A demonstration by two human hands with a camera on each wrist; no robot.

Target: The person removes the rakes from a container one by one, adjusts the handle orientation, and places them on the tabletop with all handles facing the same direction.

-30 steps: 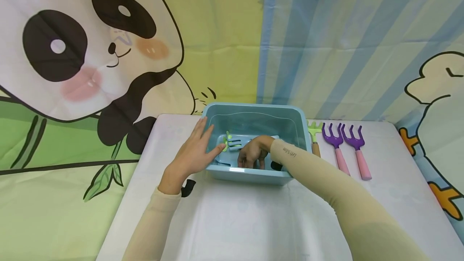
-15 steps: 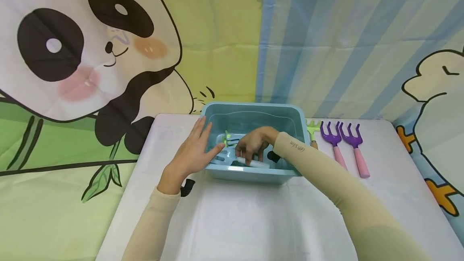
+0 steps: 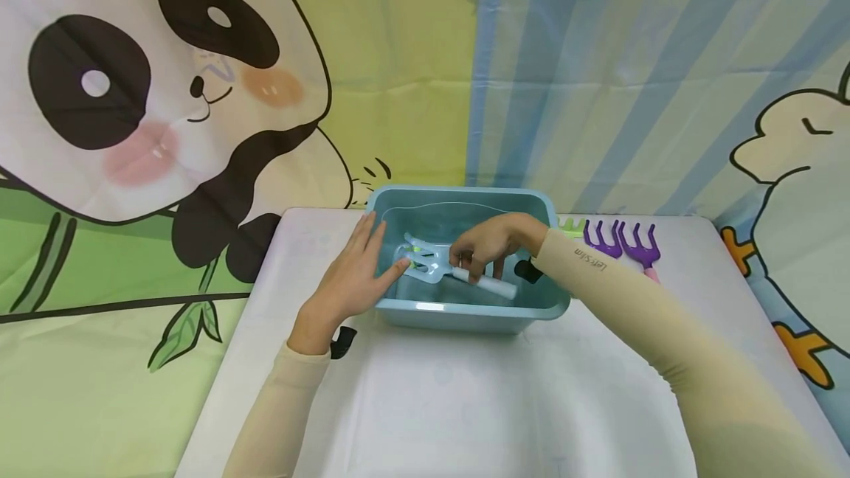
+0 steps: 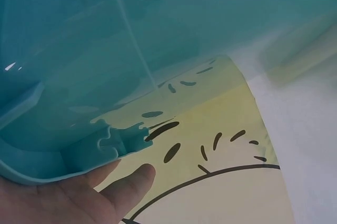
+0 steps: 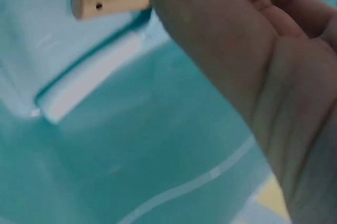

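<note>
My right hand is inside the blue plastic tub and pinches a light-blue hand fork by its white handle. The fork's tines point left and overlap other blue and green pieces, so I cannot fully separate them. In the right wrist view, a wooden handle and a white handle show in the tub; the fingertips are hidden. My left hand rests against the tub's left rim with straight fingers, its thumb reaching over the edge. The left wrist view shows that hand at the rim.
Right of the tub, two purple hand forks with pink handles and a green rake lie on the white table, partly behind my right forearm. A patterned cloth hangs behind the table.
My right hand has moved right and slightly up inside the tub, lifting the blue hand fork off the tub's bottom front area. My left hand keeps its place on the rim.
</note>
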